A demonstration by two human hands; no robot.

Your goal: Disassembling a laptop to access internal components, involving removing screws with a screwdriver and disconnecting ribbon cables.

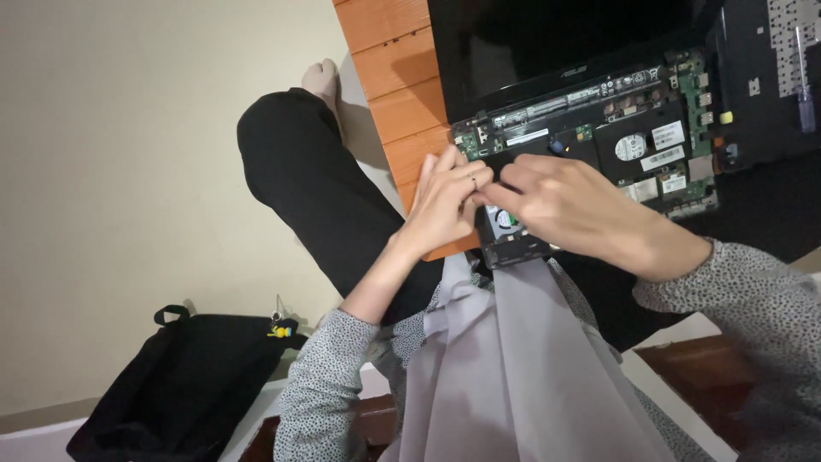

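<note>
Laptop lies opened, circuit board exposed; our left hand and right hand meet at its near edge, fingertips pinched together on a small part we cannot make out

Green circuit boards and white labels are being shown inside the black opened laptop. An orange-brown wooden table is being seen beneath it. Grey sleeves with fine black speckles and black trousers are being worn. A black bag is being marked by a yellow charm.
</note>
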